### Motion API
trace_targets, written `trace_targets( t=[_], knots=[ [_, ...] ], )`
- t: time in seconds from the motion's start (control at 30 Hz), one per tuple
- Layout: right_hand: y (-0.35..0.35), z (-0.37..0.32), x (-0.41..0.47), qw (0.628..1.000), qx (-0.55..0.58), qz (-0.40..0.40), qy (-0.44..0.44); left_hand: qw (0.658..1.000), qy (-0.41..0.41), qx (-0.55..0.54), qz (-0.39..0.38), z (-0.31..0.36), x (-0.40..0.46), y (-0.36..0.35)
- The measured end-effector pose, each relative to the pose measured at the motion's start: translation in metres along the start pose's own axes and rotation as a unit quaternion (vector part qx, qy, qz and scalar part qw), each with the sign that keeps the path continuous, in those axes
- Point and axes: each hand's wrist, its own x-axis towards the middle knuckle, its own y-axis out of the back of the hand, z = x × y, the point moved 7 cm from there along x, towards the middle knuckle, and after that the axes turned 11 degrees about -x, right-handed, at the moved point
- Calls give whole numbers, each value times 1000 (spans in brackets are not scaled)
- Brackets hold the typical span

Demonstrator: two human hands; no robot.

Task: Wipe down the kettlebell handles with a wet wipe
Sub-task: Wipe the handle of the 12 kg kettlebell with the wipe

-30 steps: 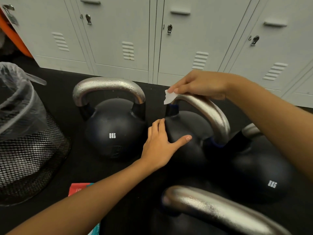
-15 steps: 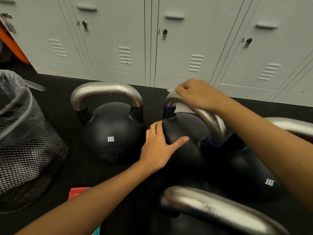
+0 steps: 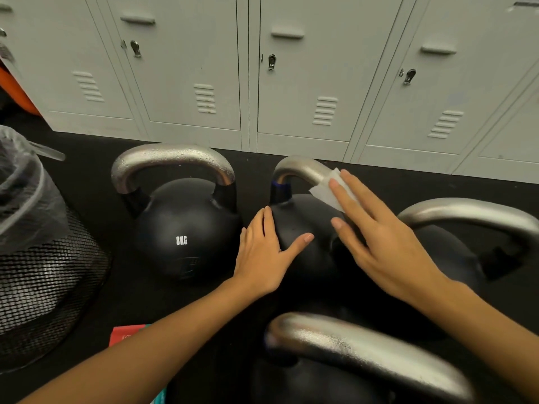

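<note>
Two grips spread: I'm steadying bell (image 3: 300, 220) with left grip (image 3: 262, 252), pressing wipe (image 3: 325, 192) onto handle (image 3: 300, 167) with flat right grip (image 3: 379, 240).

A row of pale grey metal lockers (image 3: 303, 83) with louvred vents and small latches spans ten to two o'clock. Below lies a black matte floor (image 3: 87, 147). At nine o'clock stands a black wire-mesh bin (image 3: 43, 287) lined with clear plastic.

Row of pale grey lockers (image 3: 303, 83) with latches and vents, black floor (image 3: 96, 147), black mesh bin (image 3: 43, 293) lined with a clear plastic bag (image 3: 23, 199), red packet (image 3: 125, 335), orange edge (image 3: 14, 91) far left
</note>
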Motion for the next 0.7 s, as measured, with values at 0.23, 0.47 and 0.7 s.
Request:
trace_targets(
  t=[0.23, 0.47, 0.7],
  knots=[
    [0, -19, 72, 996, -35, -77, -26, 995, -85, 44, -23, 14, -2, -6],
    [-1, 13, 73, 959, 203, -117, -161, 992, -104, 61, -44, 11, -1, -9],
    [14, 12, -7, 974, 179, 49, -128, 991, -106, 72, -32, 13, -2, -9]
  ],
)
